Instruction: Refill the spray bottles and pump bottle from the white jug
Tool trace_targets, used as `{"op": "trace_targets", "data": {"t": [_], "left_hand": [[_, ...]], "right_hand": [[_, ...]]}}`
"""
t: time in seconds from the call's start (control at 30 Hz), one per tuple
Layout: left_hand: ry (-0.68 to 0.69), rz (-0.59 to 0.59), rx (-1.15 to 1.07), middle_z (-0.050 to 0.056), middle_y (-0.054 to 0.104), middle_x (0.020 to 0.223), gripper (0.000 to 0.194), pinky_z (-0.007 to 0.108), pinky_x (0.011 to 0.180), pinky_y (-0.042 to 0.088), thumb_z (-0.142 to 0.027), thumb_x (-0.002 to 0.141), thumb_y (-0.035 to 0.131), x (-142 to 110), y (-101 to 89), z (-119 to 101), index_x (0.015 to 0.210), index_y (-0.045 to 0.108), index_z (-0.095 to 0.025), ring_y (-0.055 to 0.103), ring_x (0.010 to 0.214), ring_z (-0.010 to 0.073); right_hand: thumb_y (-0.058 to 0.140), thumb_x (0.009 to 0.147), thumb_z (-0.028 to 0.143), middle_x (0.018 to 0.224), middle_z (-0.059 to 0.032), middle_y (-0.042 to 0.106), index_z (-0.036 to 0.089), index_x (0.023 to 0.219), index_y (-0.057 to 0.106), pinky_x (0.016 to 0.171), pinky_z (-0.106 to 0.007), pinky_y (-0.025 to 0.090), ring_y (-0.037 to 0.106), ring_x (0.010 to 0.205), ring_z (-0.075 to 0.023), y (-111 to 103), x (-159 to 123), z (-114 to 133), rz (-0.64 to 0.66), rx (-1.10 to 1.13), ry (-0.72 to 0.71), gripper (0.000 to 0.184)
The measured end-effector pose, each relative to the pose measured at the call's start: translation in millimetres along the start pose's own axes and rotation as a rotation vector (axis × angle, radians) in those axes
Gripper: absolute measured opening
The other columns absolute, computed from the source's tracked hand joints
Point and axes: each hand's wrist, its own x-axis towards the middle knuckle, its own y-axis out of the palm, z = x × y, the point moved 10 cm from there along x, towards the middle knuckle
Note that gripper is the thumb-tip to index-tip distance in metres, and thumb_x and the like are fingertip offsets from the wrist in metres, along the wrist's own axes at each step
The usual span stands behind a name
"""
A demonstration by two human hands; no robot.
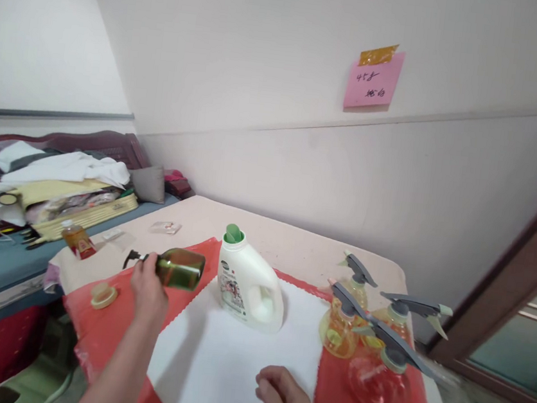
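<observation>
1. While the left hand (148,288) is raised at the lower left of the frame, its fingers are wrapped around the neck of a green pump bottle (177,268), held on its side above the red plastic sheet (103,328).
2. The bottle's dark pump nozzle (132,256) points toward the left of the frame and its base points right, toward the white detergent jug (248,286).
3. The right hand (282,397) sits at the bottom centre, fingers loosely curled and holding nothing, resting on or just over the white cloth (235,366); contact cannot be told.
4. The detergent jug stands upright on the far edge of the white cloth, centre of the frame, with a green cap (232,233) on top.
5. Right of centre, three yellowish spray bottles (371,323) with grey triggers stand close together on the red sheet; one more, nearest the bottom right, is clear and pinkish.
6. A small cream-coloured lid (103,296) lies on the red sheet at the left, near the left forearm.
7. A small amber bottle with a red label (78,241) stands further left on the beige table (293,243).
8. A pink paper note (373,81) is taped to the wall at the upper right.
9. Folded laundry (57,181) is piled at the left edge of the frame.
</observation>
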Motion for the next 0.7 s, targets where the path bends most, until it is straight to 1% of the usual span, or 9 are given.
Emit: {"op": "trace_targets", "data": {"t": [0.07, 0.1, 0.2, 0.27, 0.33, 0.47, 0.6, 0.67, 0.7], "left_hand": [[-0.039, 0.012, -0.095, -0.004, 0.06, 0.074, 0.024, 0.027, 0.066, 0.045, -0.045, 0.074, 0.064, -33.8, -14.9, -16.8, 0.081, 0.058, -0.023, 0.058, 0.072, 0.016], [-0.078, 0.066, -0.128, -0.003, 0.062, 0.073, 0.025, 0.027, 0.063, 0.046, -0.044, 0.072, 0.067, -54.0, -12.4, -21.0, 0.08, 0.059, -0.022, 0.059, 0.069, 0.0162], [-0.302, 0.493, -0.183, 0.003, 0.07, 0.081, 0.03, 0.028, 0.067, 0.047, -0.043, 0.072, 0.071, -130.9, 34.3, -15.8, 0.087, 0.068, -0.018, 0.063, 0.074, 0.0186], [-0.345, 0.666, -0.105, 0.006, 0.072, 0.087, 0.029, 0.028, 0.07, 0.047, -0.041, 0.071, 0.073, -175.3, 55.2, -12.2, 0.087, 0.069, -0.017, 0.064, 0.079, 0.02], [-0.344, 0.774, -0.082, 0.007, 0.073, 0.096, 0.028, 0.03, 0.076, 0.047, -0.039, 0.07, 0.075, -204.3, 68.5, -8.9, 0.087, 0.068, -0.018, 0.064, 0.086, 0.0217], [-0.39, 0.829, -0.172, 0.01, 0.072, 0.104, 0.03, 0.034, 0.082, 0.046, -0.046, 0.075, 0.069, -219.4, 76.1, 3.8, 0.089, 0.064, -0.019, 0.063, 0.095, 0.0255], [-0.463, 0.733, -0.127, 0.012, 0.074, 0.099, 0.033, 0.034, 0.078, 0.046, -0.05, 0.075, 0.068, -207.8, 65.1, 23.4, 0.074, 0.061, -0.018, 0.064, 0.086, 0.0245], [-0.512, 0.674, -0.139, 0.012, 0.075, 0.098, 0.034, 0.035, 0.077, 0.047, -0.05, 0.074, 0.07, -203.3, 58.2, 30.9, 0.072, 0.059, -0.018, 0.065, 0.087, 0.0251], [-0.536, 0.658, -0.15, 0.012, 0.075, 0.098, 0.034, 0.035, 0.078, 0.047, -0.049, 0.074, 0.07, -202.4, 55.8, 34.0, 0.072, 0.058, -0.018, 0.065, 0.088, 0.0253]], "right_hand": [[0.068, 0.071, 0.066, 0.086, -0.0054, 0.069, 0.022, 0.083, 0.066, 0.067, -0.029, 0.048, 0.064, 0.077, -0.0189, 21.7, -7.6, -11.8, 0.143, 0.297, 0.208, 0.046], [0.067, 0.072, 0.068, 0.09, -0.0064, 0.07, 0.022, 0.089, 0.066, 0.067, -0.029, 0.048, 0.065, 0.078, -0.0185, 33.7, -13.6, -12.3, 0.218, 0.446, 0.281, 0.049], [0.059, 0.074, 0.075, 0.104, -0.0089, 0.07, 0.023, 0.109, 0.063, 0.074, -0.033, 0.051, 0.068, 0.09, -0.0228, 61.3, -32.2, 7.5, 0.46, 0.774, 0.328, 0.064], [0.05, 0.076, 0.079, 0.114, -0.011, 0.069, 0.022, 0.12, 0.06, 0.075, -0.034, 0.052, 0.068, 0.097, -0.0258, 66.2, -40.6, 19.3, 0.548, 0.885, 0.33, 0.073], [0.046, 0.08, 0.078, 0.109, -0.0135, 0.071, 0.015, 0.12, 0.061, 0.068, -0.029, 0.053, 0.07, 0.091, -0.0247, 63.8, -44.3, 19.1, 0.553, 0.903, 0.384, 0.076], [0.042, 0.086, 0.071, 0.087, -0.0141, 0.073, 0.007, 0.112, 0.063, 0.048, -0.022, 0.048, 0.069, 0.065, -0.0212, 51.7, -41.6, 8.3, 0.451, 0.801, 0.468, 0.073], [0.042, 0.085, 0.071, 0.085, -0.0129, 0.071, 0.008, 0.117, 0.059, 0.045, -0.021, 0.046, 0.067, 0.062, -0.0196, 49.5, -36.1, 1.3, 0.344, 0.723, 0.466, 0.072], [0.046, 0.085, 0.068, 0.091, -0.0119, 0.07, 0.013, 0.12, 0.056, 0.046, -0.022, 0.047, 0.067, 0.067, -0.0198, 46.6, -31.4, 0.7, 0.289, 0.657, 0.373, 0.066], [0.05, 0.084, 0.065, 0.095, -0.0111, 0.069, 0.016, 0.121, 0.054, 0.048, -0.023, 0.048, 0.067, 0.072, -0.0209, 42.2, -28.0, 3.1, 0.256, 0.585, 0.276, 0.061]]}}
